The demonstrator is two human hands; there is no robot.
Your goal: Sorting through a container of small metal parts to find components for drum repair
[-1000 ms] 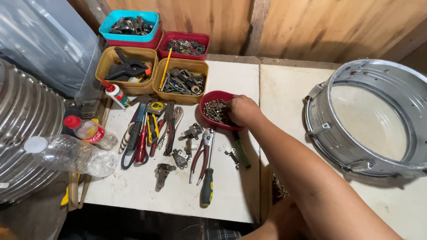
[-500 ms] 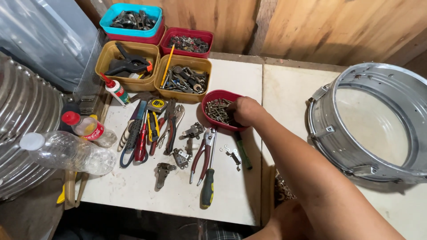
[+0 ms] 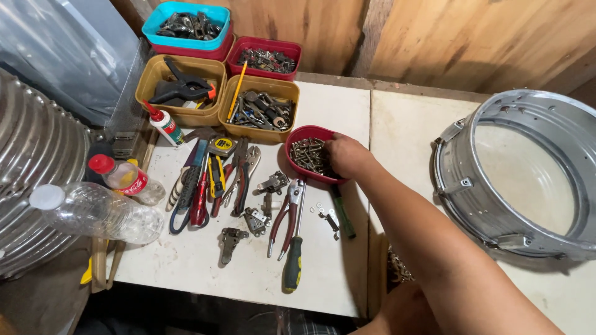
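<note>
One hand (image 3: 347, 155) inside screw bowl (image 3: 298, 138)

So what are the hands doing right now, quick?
Right hand: reaching into the red bowl of screws; fingers hidden, so open or closed cannot be told.
Left hand: not in view.

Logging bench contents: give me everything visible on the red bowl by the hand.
The red bowl is small, round and looks like plastic. It sits upright on the white table, just right of the yellow bin of metal parts. It holds a heap of small brownish metal screws. The right hand reaches in over its right rim, fingers among the screws. Its near edge is partly hidden.
</note>
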